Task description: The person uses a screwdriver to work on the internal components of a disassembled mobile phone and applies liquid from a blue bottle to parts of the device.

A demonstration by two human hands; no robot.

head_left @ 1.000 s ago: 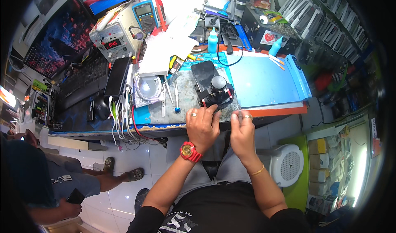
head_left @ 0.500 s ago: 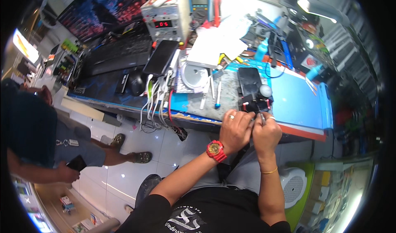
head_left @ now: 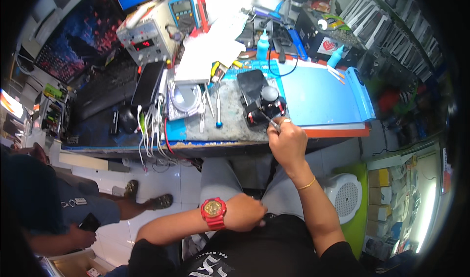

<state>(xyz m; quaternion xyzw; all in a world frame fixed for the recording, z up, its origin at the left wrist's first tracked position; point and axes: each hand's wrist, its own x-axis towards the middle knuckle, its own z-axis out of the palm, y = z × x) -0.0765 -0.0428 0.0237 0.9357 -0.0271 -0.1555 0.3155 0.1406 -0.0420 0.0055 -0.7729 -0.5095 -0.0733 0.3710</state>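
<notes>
Since half a second ago the left hand (head_left: 247, 212) is being seen withdrawn from the work: it was up beside the right at the clamp, and it is now being rested low against the body near the lap, fingers curled loosely, with nothing that can be made out in it; a red wristwatch (head_left: 213, 213) is being worn on that wrist. In the head view the right hand (head_left: 288, 142) is being kept closed around a thin metal tool (head_left: 270, 121), probably tweezers, whose tip is being pointed into the small black clamp fixture (head_left: 267, 108) in which a dark phone (head_left: 251, 85) is being held, near the front edge of the tabletop (head_left: 230, 130). With only one hand at work, the heel of the right hand is best being braced on the tabletop edge, and the tip is best being moved in short, light strokes, so that nothing is being levered against the round knob on the fixture. Just left of the clamp, loose tweezers and a blue-tipped screwdriver (head_left: 218, 111) are lying on the grey mat, close enough to be knocked by an elbow. A blue work mat (head_left: 320, 95) is lying to the right, clear of the hand. Farther back, a bench power supply (head_left: 145, 36), a multimeter (head_left: 183, 10), a blue bottle (head_left: 263, 46) and hanging cables (head_left: 152, 130) are crowding the tabletop. Another person's hand (head_left: 81, 238) is being seen at lower left, well apart.
</notes>
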